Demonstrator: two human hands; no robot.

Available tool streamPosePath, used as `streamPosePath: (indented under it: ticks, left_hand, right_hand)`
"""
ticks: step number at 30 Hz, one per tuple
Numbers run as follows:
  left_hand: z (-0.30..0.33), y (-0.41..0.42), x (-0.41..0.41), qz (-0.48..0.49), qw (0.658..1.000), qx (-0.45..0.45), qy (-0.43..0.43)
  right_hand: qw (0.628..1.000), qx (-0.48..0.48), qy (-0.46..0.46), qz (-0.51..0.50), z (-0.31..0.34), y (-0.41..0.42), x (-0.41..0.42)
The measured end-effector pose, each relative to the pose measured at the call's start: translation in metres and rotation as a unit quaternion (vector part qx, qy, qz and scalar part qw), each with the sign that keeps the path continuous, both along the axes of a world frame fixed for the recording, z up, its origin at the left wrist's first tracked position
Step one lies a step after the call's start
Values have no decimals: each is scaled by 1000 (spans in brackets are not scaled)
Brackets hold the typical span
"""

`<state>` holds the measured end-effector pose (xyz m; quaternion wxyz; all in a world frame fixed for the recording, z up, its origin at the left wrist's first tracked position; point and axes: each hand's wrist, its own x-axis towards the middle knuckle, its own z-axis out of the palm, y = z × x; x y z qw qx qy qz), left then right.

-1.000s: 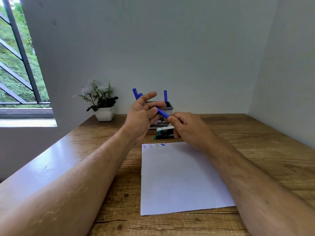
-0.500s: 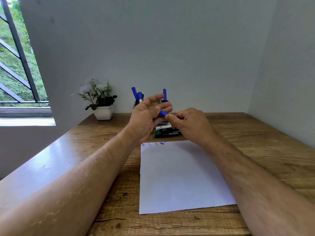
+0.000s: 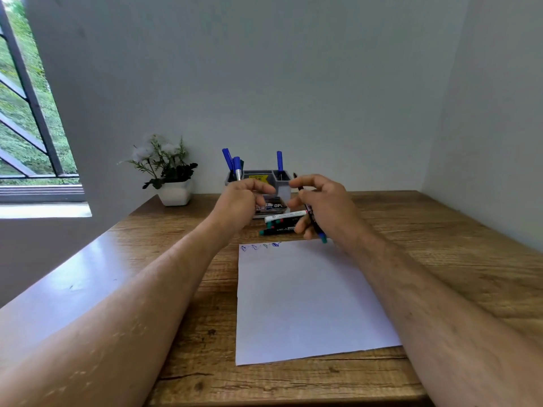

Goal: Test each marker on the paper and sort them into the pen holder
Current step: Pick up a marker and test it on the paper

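White paper (image 3: 308, 301) lies on the tabletop (image 3: 440, 259) between the two outstretched forearms, blue scribbles (image 3: 260, 246) along its far edge just below the hands. The left hand (image 3: 238, 205) hovers with fingers loosely curled, holding nothing I can make out. The right hand (image 3: 323, 207) grips a dark marker (image 3: 316, 227), its teal end pointing down. Between the hands lie more markers (image 3: 279, 224). Beyond them stands the pen holder (image 3: 258, 183) with blue markers (image 3: 232, 163); its label reads "OP", the rest hidden.
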<state>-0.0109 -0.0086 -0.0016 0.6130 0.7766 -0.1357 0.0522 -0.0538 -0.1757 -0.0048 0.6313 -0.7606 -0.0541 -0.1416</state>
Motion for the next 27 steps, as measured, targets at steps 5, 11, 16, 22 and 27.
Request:
streamPosePath:
  ticks: [5,11,16,22,27]
  left_hand:
    - [1,-2,-6,-5,978,207,-2]
    - [4,2,-7,-22,936,350,12]
    - [-4,1,-6,-59,917,393,38]
    - [-9,0,2,-68,920,386,31]
    - [-8,0,1,-73,921,381,35]
  right_hand:
    - [998,39,53,14,-1,0,4]
    - [997,-54,52,23,-14,-3,2]
    - [991,-70,90,74,-17,-1,-1]
    - [987,-111,93,72,-17,-3,2]
    - [986,-137,84,48,-16,-3,2]
